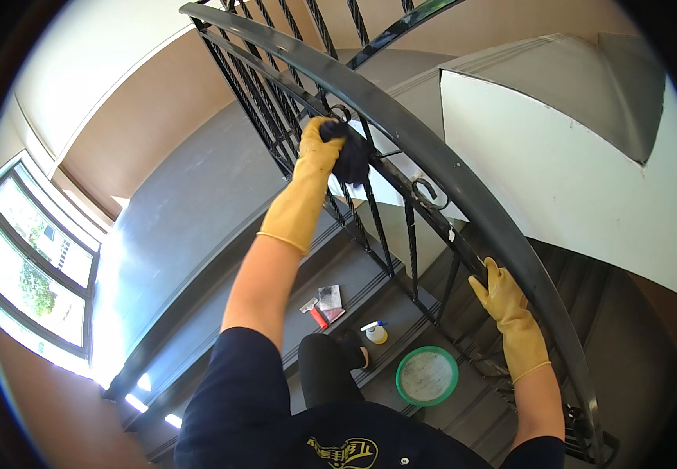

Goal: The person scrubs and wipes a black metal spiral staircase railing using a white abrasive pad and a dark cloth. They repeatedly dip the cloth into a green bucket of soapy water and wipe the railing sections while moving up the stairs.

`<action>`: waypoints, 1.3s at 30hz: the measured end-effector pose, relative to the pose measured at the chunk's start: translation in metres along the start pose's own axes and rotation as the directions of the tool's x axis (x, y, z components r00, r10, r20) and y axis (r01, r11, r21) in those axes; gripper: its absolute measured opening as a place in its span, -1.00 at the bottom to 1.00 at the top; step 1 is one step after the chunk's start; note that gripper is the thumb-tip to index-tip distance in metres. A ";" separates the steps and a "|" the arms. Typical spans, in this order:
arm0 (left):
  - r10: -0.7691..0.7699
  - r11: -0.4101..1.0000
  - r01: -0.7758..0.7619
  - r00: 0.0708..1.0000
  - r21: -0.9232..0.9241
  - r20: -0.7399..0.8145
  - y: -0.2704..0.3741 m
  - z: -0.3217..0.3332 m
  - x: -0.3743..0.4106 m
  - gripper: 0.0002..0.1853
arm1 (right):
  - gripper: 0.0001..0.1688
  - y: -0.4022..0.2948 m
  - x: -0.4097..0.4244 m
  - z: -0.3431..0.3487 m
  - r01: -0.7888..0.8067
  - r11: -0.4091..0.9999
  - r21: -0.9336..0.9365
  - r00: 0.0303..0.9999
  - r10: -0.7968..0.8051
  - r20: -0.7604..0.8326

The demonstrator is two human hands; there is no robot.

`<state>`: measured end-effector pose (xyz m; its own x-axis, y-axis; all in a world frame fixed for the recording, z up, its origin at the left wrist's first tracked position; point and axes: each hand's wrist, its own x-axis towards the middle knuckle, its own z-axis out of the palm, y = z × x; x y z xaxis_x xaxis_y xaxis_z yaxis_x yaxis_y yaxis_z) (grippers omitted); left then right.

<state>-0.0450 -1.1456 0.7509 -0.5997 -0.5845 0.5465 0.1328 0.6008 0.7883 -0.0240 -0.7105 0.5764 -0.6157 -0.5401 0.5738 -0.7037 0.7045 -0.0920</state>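
My left hand (322, 143), in a yellow rubber glove, grips a dark cloth (352, 157). The cloth is pressed to the metal bar (390, 174) that runs below the handrail, close to a scroll ornament (341, 111). Farther down the same bar, my right hand (504, 293) wears a matching glove and holds on, its fingertips at the bar. Above both hands curves the broad dark handrail (408, 129). Twisted black balusters (375, 220) stand beneath the bar, and the cloth hides part of them.
On the steps (362, 267) lie a red-handled scraper (316, 314) and a flat pad (330, 299). A spray bottle (376, 333) with yellow liquid and a green-rimmed basin (427, 376) holding cloudy liquid stand lower. A window (39, 258) is at left; beyond the railing is a white stair side (520, 152).
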 end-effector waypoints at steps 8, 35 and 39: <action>0.449 0.847 -0.480 0.876 0.227 0.177 0.020 -0.044 0.015 -0.37 | -0.40 -0.007 0.004 -0.006 0.018 1.000 0.009 0.999 -0.018 -0.036; 0.249 0.472 -0.664 0.732 0.580 0.635 0.060 0.016 -0.118 -0.14 | -0.39 -0.004 0.000 -0.004 -0.012 0.998 0.063 1.000 0.012 -0.006; 0.000 0.508 -0.556 0.764 0.658 0.645 0.108 0.030 -0.098 -0.48 | -0.39 -0.001 -0.001 0.002 -0.020 0.997 0.079 1.000 0.020 0.000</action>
<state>0.0044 -1.0070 0.7744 -0.9673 -0.0946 0.2355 -0.1185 0.9889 -0.0894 -0.0233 -0.7116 0.5739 -0.6297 -0.5259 0.5718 -0.7172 0.6764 -0.1677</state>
